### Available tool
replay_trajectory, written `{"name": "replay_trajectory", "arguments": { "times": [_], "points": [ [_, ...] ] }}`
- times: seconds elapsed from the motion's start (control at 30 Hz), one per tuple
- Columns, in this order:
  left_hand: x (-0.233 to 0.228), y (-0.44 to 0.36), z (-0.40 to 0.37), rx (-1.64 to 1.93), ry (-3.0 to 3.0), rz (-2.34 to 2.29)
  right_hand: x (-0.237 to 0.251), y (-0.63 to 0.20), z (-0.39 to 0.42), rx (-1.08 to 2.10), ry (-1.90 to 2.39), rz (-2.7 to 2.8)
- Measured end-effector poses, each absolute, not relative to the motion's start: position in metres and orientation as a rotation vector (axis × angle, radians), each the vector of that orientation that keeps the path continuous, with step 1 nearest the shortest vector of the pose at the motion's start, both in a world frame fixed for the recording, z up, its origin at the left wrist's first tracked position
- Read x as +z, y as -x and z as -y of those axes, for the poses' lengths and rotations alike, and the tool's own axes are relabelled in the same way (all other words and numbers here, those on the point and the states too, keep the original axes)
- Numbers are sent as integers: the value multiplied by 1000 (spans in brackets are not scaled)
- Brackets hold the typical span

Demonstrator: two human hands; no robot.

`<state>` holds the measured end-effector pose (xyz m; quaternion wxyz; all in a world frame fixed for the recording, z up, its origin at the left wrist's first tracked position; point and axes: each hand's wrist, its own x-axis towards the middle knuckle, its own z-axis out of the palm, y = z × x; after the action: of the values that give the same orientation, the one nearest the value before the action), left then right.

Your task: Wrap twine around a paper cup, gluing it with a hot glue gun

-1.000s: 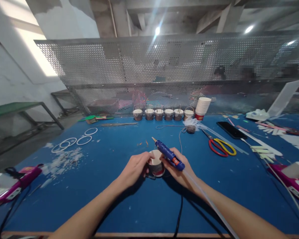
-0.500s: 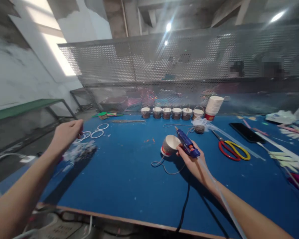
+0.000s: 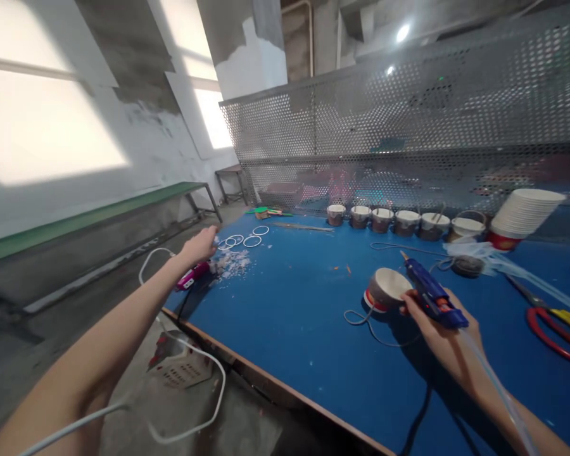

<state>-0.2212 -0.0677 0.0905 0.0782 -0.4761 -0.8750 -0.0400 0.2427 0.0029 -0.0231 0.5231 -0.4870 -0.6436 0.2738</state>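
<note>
Now | my left hand [image 3: 200, 246] spread, reaching over white rings [image 3: 241, 240] at counter [image 3: 289, 329] edge | my right hand [image 3: 439, 329] gripping blue glue gun [image 3: 431, 294] beside tipped paper cup [image 3: 384, 290]

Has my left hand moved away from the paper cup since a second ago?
Yes. The left hand has left the paper cup and gone out to the table's far left, by the white rings. The cup now lies by the right hand.

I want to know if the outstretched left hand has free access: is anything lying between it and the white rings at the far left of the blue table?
Nothing visible blocks it. The left hand is beside the white rings, with only bare blue table between them; the white scraps lie nearer the camera, off that line.
</note>
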Motion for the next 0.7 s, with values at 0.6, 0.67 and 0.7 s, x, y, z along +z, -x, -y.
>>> {"name": "replay_trajectory", "arguments": {
  "times": [0.6,0.67,0.7],
  "points": [
    [71,193,65,-329,1668,2549,-6,-239,6,719,1142,1520],
    [67,189,63,-372,1762,2499,-5,-238,7,738,1122,1507],
    [66,187,62,-389,1768,2501,-5,-237,7,755,1105,1498]
  ]
}}
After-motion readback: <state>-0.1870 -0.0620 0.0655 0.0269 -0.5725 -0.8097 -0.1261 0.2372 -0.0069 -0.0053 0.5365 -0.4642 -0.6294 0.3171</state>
